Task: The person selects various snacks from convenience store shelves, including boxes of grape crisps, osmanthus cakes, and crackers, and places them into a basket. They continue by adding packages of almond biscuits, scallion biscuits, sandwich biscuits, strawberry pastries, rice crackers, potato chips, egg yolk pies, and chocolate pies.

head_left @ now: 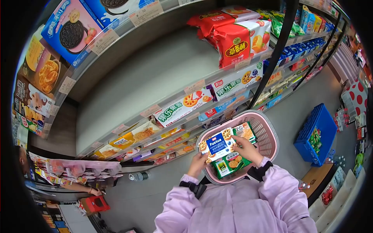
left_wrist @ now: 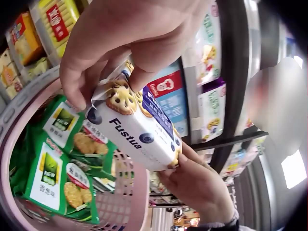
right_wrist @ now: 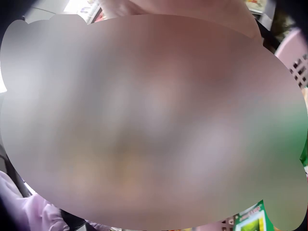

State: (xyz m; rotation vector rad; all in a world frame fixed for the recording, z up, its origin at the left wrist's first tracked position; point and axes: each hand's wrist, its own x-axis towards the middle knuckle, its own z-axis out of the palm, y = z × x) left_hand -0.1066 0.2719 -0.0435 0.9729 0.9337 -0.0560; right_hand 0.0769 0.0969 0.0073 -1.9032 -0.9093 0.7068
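White and blue, the Fustua packet [head_left: 217,144] is held above the pink basket [head_left: 267,136] in the head view, and we see it between two hands. The left hand [head_left: 197,164] grips its near left end, and the right hand [head_left: 249,151] has its fingers at the opposite end. Under it lie green packets [head_left: 232,164]. If one hand would loosen before the other, we think that the packet could swing down and knock on them, and its biscuits could crack.

In the left wrist view, we notice the left fingers and thumb closed around the end with the clear, wrinkled wrapper. Pulling too hard there could, in our judgement, tear this thin film. The right fingers pinch the lower corner, so the hold is only at the ends; smooth film may slip from such small contact.

In the right wrist view, almost everything is blurred. We cannot tell from it how the right fingers lie, and so cannot judge there how secure their grip is.
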